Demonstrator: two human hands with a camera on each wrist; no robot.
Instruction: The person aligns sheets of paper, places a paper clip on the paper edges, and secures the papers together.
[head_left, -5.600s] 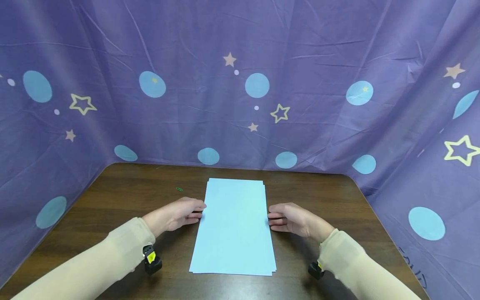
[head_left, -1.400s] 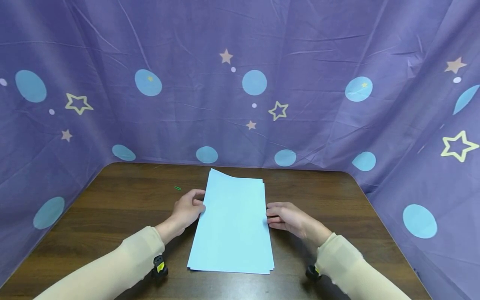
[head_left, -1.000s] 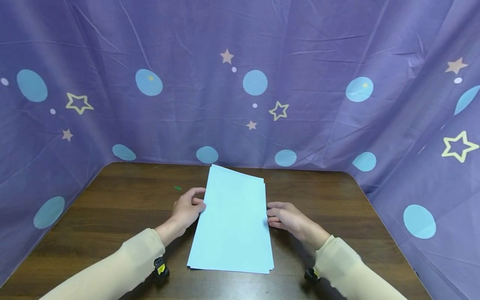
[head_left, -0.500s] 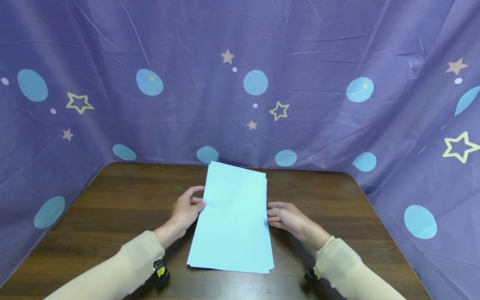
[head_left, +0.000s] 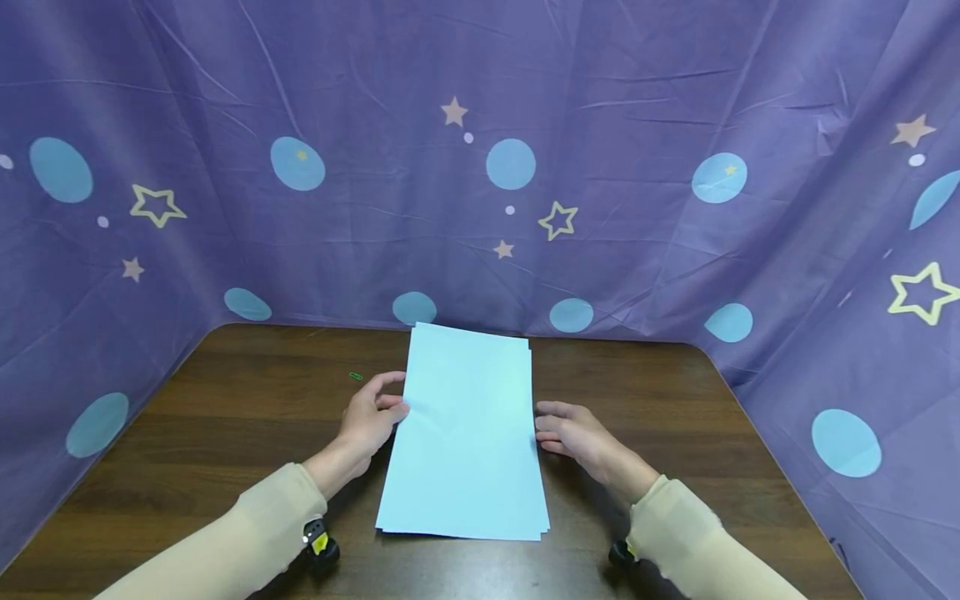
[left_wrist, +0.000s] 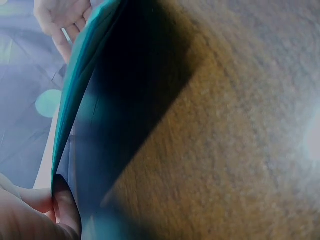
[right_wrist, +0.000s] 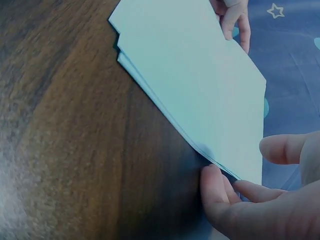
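A stack of light blue paper sheets [head_left: 468, 433] slants up off the brown table, its far edge overlapping the curtain in the head view. My left hand [head_left: 367, 423] pinches the stack's left edge between thumb and fingers, and the left wrist view shows that edge raised, with dark shadow beneath. At the right edge, my right hand [head_left: 581, 437] has relaxed fingers, and the fingertips [right_wrist: 212, 182] lie right at the sheets' border in the right wrist view. One finger [right_wrist: 284, 148] there stands apart from the paper. Some sheets stick out unevenly at the corners.
A small green paper clip [head_left: 356, 376] lies on the table [head_left: 262, 392] left of the stack, beyond my left hand. A purple curtain [head_left: 615, 250] with stars and blue dots encloses the table's back and sides. Black wrist cameras [head_left: 322, 552] hang under both sleeves.
Lying flat at first, the stack has been lifted by my left hand, far left corner first, then the whole far edge. My left hand's grip has turned upward; my right hand barely moves.
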